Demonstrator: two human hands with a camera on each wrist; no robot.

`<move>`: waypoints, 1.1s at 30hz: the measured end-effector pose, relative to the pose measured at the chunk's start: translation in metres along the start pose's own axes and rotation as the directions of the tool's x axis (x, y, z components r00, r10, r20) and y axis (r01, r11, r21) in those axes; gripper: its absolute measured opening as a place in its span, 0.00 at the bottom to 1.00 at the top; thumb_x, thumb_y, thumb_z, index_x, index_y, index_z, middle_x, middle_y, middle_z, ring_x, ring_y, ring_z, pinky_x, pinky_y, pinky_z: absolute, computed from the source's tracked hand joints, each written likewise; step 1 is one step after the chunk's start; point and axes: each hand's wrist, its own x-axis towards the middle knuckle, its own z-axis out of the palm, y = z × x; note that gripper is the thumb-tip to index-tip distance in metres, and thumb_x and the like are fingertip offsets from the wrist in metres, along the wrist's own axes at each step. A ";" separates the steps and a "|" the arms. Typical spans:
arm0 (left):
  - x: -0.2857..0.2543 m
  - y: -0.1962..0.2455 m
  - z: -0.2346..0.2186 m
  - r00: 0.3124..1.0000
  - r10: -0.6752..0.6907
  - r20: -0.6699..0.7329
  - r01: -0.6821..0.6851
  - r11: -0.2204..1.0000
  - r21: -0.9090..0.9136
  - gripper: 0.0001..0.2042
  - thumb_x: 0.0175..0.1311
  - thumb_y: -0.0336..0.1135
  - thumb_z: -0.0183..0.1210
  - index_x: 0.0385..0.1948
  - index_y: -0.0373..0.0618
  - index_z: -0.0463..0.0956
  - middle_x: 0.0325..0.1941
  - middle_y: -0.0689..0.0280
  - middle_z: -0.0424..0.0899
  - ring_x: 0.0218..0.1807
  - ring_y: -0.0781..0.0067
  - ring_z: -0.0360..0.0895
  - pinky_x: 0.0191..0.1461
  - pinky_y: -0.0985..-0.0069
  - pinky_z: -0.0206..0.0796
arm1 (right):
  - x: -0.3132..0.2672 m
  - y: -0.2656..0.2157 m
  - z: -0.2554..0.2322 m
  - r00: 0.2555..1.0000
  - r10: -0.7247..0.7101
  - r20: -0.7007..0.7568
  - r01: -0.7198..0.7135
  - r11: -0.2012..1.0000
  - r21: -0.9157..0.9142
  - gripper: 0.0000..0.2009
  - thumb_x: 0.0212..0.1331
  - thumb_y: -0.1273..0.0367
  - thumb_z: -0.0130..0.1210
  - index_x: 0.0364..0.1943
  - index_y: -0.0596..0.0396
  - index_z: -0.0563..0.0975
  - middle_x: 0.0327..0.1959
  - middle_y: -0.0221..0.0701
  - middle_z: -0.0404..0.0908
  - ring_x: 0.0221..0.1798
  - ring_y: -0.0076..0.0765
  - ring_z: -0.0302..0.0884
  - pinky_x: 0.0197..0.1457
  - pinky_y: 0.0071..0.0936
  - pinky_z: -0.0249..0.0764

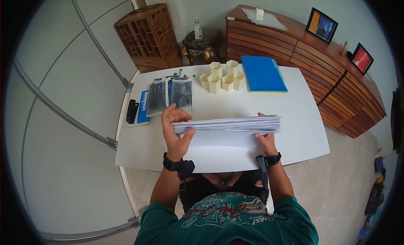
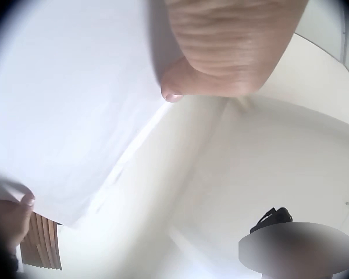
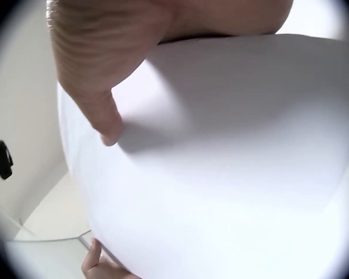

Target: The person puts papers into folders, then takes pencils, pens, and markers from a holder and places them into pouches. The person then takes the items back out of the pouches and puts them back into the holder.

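Note:
A thick stack of white paper stands on edge above the near half of the white table, its layered sheet edges facing up. My left hand holds its left end, thumb on the near face and the other fingers bent around the far side. At the right end my right hand grips it, thumb in front and fingers mostly hidden behind. The left wrist view shows the left thumb at the sheet's border. In the right wrist view, the right thumb presses on the broad white face.
Beyond the paper are zippered mesh pouches, cream hexagonal holders and blue folders. A blue notebook and black stapler lie at the left of the white table. A wooden dresser stands behind.

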 end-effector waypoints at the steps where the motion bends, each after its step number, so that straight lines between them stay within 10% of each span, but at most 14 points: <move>1: 0.001 -0.002 -0.001 1.000 -0.001 -0.001 0.001 1.000 -0.001 0.36 0.57 0.30 0.67 0.67 0.41 0.59 0.48 0.61 0.76 0.49 0.71 0.75 0.57 0.71 0.68 | -0.001 0.000 -0.001 1.000 0.001 0.001 -0.001 1.000 -0.001 0.33 0.49 0.68 0.74 0.60 0.63 0.71 0.54 0.35 0.79 0.58 0.35 0.74 0.66 0.34 0.67; 16: -0.041 -0.040 -0.001 0.968 -0.239 -0.079 0.239 0.971 -0.014 0.44 0.53 0.38 0.76 0.69 0.43 0.56 0.54 0.62 0.72 0.56 0.70 0.72 0.63 0.71 0.66 | 0.004 -0.038 0.015 0.996 -0.025 0.090 0.041 0.983 -0.177 0.45 0.48 0.65 0.76 0.70 0.64 0.62 0.62 0.39 0.74 0.63 0.37 0.73 0.69 0.34 0.67; 33: -0.040 -0.038 -0.001 0.979 -0.171 -0.111 0.157 0.980 -0.121 0.42 0.59 0.31 0.68 0.72 0.36 0.49 0.68 0.53 0.66 0.69 0.61 0.65 0.74 0.65 0.53 | 0.007 -0.032 0.013 0.993 -0.107 -0.056 0.105 0.994 -0.038 0.48 0.51 0.60 0.73 0.72 0.64 0.57 0.66 0.40 0.68 0.70 0.40 0.63 0.76 0.36 0.54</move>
